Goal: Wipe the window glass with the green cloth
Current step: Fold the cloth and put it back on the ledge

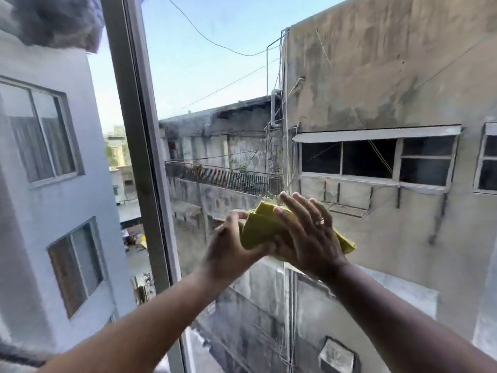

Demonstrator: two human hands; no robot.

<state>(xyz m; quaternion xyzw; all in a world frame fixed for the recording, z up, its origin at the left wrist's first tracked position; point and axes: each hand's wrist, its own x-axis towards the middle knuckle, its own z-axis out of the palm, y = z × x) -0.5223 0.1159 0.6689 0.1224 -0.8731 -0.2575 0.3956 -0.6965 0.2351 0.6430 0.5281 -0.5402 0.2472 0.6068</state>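
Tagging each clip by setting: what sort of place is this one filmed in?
Probably an upper-floor room in a dense town, at a window. A grey window frame stands close by, weathered concrete buildings and a railed balcony lie outside, and both hands hold a green cloth at the glass.

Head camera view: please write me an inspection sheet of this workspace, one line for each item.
Surface: window glass looks hazy and smudged; grey window frame stands at its left.
Job's things: green cloth, folded, held between both hands in front of the glass.
Clutter: nothing seen.
Grippers: left hand has its grip on the cloth's left side; right hand, wearing a ring, lies over the cloth, fingers extended.
Cables: overhead wires outside, across the sky.
Surroundings: stained concrete building, balcony railing.
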